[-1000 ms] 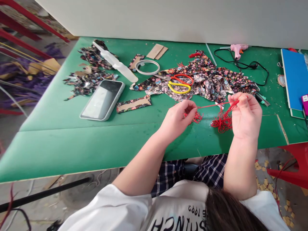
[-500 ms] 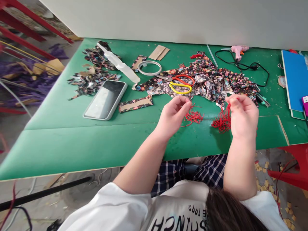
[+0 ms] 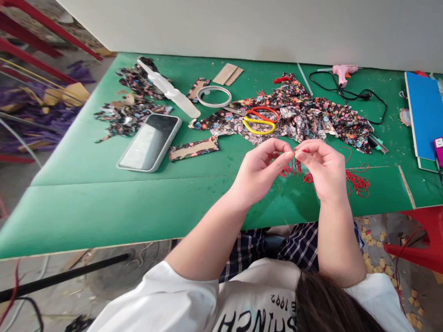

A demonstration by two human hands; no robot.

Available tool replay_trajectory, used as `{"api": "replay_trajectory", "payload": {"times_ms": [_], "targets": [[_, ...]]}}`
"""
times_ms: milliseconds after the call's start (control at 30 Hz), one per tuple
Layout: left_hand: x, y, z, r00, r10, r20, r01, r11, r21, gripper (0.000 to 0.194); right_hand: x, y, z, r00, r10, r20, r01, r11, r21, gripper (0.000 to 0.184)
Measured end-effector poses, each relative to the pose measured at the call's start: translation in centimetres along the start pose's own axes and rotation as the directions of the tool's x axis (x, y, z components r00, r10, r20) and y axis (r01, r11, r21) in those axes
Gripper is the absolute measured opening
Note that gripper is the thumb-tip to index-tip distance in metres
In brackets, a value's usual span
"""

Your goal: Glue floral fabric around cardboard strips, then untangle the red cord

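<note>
My left hand (image 3: 265,168) and my right hand (image 3: 323,166) meet fingertip to fingertip above the table's front part. Both are pinched on red thread (image 3: 297,167), whose strands hang down between them. More red strands lie on the table behind the fingers, partly hidden. To the right of my right hand rests a loose tangle of red threads (image 3: 358,182). Just beyond the hands lies crumpled black floral fabric (image 3: 304,117). On it sit scissors (image 3: 261,121) with one red and one yellow handle loop.
On the green table (image 3: 138,207) lie a phone (image 3: 150,142), a white plastic tool (image 3: 169,90), a tape roll (image 3: 214,97), floral scraps (image 3: 133,115) and a covered strip (image 3: 194,148). A pink glue gun (image 3: 343,74) with a black cord and a blue board (image 3: 426,115) lie right. A wall stands behind.
My right hand has moved left and my left hand slightly right, so their fingertips now meet at the red thread. The tangle behind my right hand has come into view.
</note>
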State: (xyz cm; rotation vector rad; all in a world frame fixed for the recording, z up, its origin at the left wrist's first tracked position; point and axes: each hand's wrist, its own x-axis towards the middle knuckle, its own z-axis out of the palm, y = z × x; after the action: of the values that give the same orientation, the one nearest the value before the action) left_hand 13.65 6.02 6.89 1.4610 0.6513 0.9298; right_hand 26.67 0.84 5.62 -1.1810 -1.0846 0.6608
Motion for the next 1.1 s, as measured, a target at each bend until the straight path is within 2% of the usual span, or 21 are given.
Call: {"api": "replay_trajectory", "payload": {"times_ms": [167,300,567,733,867,1100], "targets": [[-0.2,0.2,-0.3,0.999,0.026,0.033,-0.028,0.998,0.048,0.028,0.0,0.0,0.0,0.998,-0.06,0.004,0.06,0.998,-0.008,0.006],[-0.2,0.9,-0.4,0.998,-0.029,0.058,0.028,0.999,0.029,0.032,-0.1,-0.3,-0.1,0.992,-0.127,0.014,0.128,0.992,-0.022,0.005],[0.0,1.4,-0.5,0.979,-0.161,0.123,0.179,0.972,-0.152,0.03,-0.2,-0.7,-0.1,0.98,-0.196,0.025,0.198,0.978,-0.063,0.005],[0.1,1.3,-0.5,0.966,-0.204,0.158,0.239,0.936,-0.257,0.032,-0.2,-0.8,0.2,0.965,-0.257,0.05,0.255,0.966,0.031,0.004],[0.1,0.9,-0.2,0.967,-0.214,0.141,0.248,0.921,-0.302,0.034,-0.3,-0.9,0.3,0.972,-0.225,0.075,0.221,0.974,0.05,0.006],[-0.2,0.1,0.4,0.967,-0.253,0.02,0.246,0.913,-0.325,0.039,-0.4,-0.8,0.3,0.98,-0.186,0.074,0.184,0.982,0.037,0.007]]}}
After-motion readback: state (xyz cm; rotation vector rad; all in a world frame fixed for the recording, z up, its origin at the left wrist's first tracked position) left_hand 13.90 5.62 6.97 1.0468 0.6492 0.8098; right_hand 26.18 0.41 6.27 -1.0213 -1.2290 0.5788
